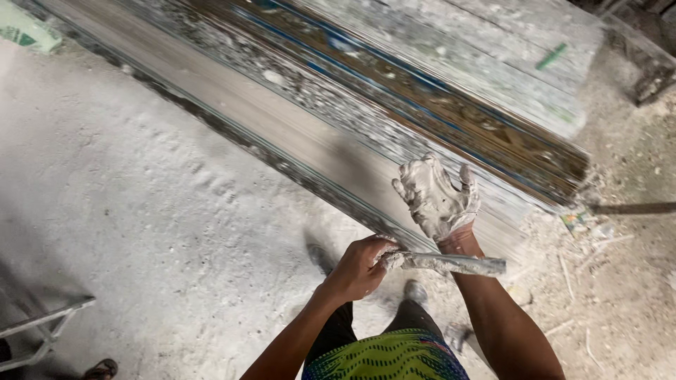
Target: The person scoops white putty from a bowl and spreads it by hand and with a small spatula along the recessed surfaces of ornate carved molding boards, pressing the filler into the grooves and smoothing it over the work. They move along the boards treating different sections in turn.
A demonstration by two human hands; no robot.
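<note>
Panel stack (436,105) runs diagonally on the dusty floor (141,197), edges caked in white plaster. Right hand (438,199), plaster-coated, lies flat on the stack's near end, fingers spread, gripping nothing. Left hand (358,267) is clenched round a plastered scraper (451,264), held level just below the right wrist.

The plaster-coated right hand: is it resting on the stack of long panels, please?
Touching. The head view shows the right hand pressed flat, fingers spread, against the stack of panels, with no gap.
</note>
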